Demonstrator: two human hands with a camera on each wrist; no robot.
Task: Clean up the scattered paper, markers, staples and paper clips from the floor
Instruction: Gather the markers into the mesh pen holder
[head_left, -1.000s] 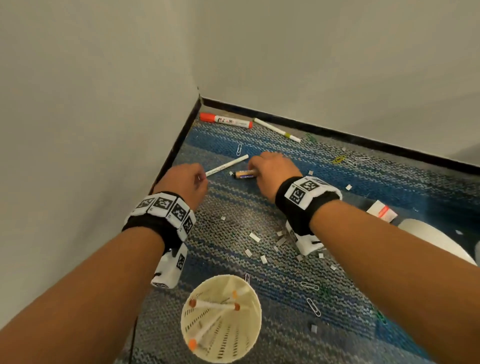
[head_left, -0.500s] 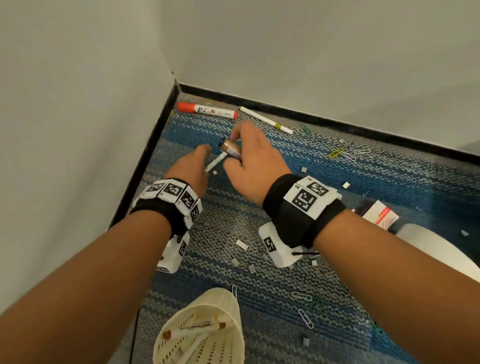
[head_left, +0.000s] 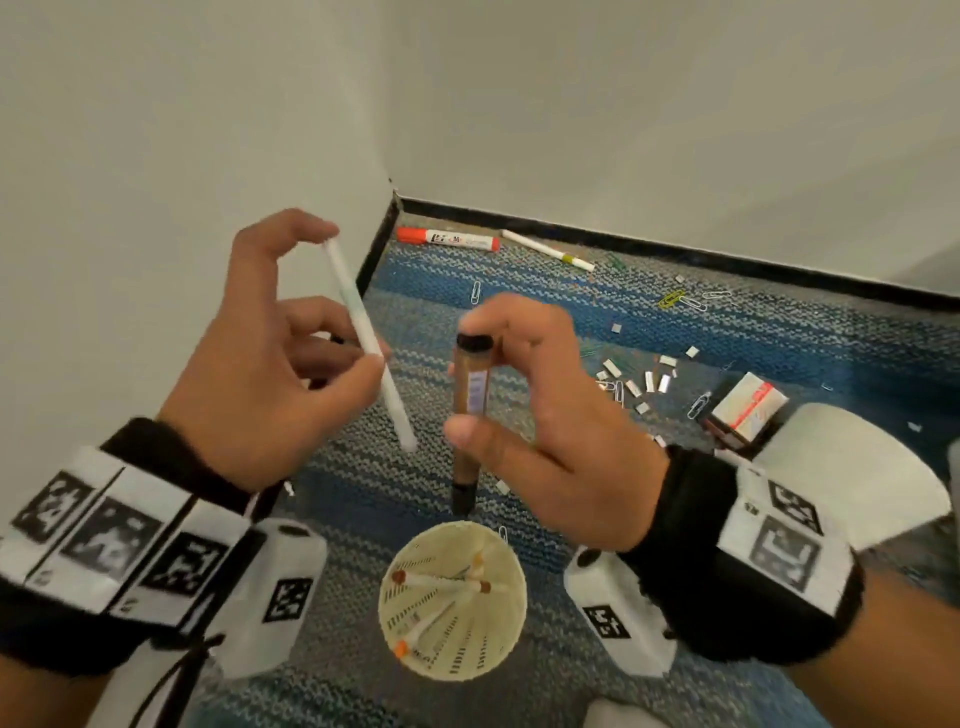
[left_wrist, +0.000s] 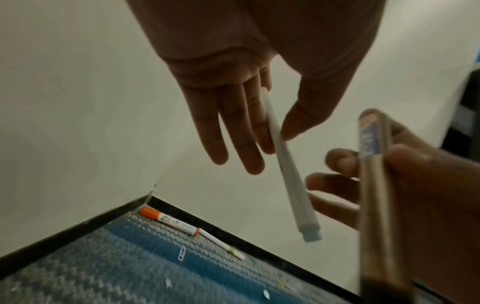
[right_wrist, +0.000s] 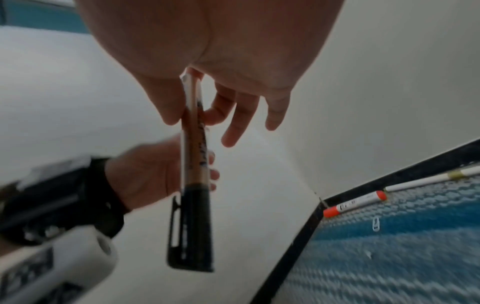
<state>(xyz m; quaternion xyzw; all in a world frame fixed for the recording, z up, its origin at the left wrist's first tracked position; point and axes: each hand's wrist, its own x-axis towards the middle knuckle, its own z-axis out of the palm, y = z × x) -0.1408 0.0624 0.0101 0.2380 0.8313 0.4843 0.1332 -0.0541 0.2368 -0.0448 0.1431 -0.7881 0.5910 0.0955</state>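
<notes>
My left hand (head_left: 291, 332) pinches a thin white pen (head_left: 366, 338) (left_wrist: 285, 164) between thumb and fingers, tilted, raised above the carpet. My right hand (head_left: 524, 395) holds a brown marker (head_left: 470, 410) (right_wrist: 194, 164) upright, black cap down, directly above a cream mesh pen cup (head_left: 506, 566) that has several markers in it. An orange-capped white marker (head_left: 447, 239) and a thin white pen (head_left: 548, 251) lie against the back baseboard. Paper clips (head_left: 675, 299) and staples (head_left: 644, 379) are scattered over the blue-grey carpet.
White walls meet in a corner with a black baseboard (head_left: 675, 254). A small staple box (head_left: 748, 410) sits at the right next to a white rounded object (head_left: 852, 467). A lone paper clip (head_left: 475, 292) lies near the corner.
Both hands have lifted off the carpet with the white pen and the brown marker and drawn back over the pen cup. The marker now hangs upright.
</notes>
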